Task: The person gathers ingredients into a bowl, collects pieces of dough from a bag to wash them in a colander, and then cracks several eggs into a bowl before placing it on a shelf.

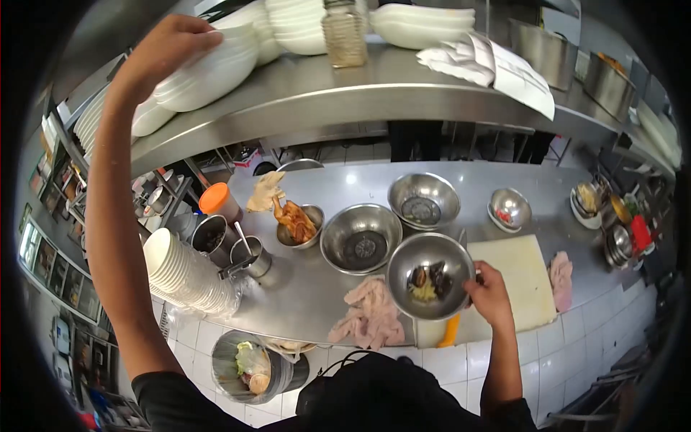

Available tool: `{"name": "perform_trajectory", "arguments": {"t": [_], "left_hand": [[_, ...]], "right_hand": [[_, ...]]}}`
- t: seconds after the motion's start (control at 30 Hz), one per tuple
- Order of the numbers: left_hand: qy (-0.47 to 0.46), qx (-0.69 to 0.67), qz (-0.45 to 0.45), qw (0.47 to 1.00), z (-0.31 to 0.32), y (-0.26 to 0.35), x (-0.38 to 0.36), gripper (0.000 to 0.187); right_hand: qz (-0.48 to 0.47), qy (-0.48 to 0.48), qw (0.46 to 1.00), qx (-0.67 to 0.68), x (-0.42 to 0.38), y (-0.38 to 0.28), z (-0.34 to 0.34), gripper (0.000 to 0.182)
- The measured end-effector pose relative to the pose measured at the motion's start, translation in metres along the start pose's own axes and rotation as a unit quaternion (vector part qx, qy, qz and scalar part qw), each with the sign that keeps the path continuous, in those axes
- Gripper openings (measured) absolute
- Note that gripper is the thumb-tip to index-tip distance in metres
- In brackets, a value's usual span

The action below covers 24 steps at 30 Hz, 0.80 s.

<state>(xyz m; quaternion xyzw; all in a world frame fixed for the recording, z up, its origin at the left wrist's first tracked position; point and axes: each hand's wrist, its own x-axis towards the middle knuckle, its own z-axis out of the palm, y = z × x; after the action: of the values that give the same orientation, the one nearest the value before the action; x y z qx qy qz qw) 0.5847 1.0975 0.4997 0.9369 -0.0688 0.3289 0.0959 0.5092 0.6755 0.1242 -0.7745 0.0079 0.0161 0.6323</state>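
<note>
My left hand [180, 43] is raised to the upper shelf, its fingers closed over the rim of a white bowl [219, 72] in a stack. My thumb is hidden. Lower down, my right hand [491, 295] grips the right rim of a steel mixing bowl [404, 252]. Dark pieces and a pale yellow chopped food [425, 291] lie in it. The bowl is held over the counter, by the left edge of a white cutting board [515, 281]. A knife with an orange handle [449, 331] is partly hidden beneath it.
More steel bowls [335, 252] stand behind, one holding cooked chicken [295, 222]. Stacked white tubs [183, 266] and a pink cloth [371, 313] are to the left. The steel shelf [302, 97] spans the back. A waste bin [223, 374] stands below the counter.
</note>
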Motion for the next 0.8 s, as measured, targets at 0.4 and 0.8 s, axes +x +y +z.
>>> {"name": "perform_trajectory", "arguments": {"t": [0.4,0.8], "left_hand": [[0.117,-0.067,0.003,0.991,-0.017,-0.044,0.031,0.037],[0.099,-0.063,-0.038,0.992,-0.051,0.052,-0.150,0.029]], "right_hand": [[0.029,0.008,0.999,0.032,-0.007,-0.008,-0.006,0.027],[0.128,0.148,0.979,0.057,-0.074,0.037,-0.114,0.027]]}}
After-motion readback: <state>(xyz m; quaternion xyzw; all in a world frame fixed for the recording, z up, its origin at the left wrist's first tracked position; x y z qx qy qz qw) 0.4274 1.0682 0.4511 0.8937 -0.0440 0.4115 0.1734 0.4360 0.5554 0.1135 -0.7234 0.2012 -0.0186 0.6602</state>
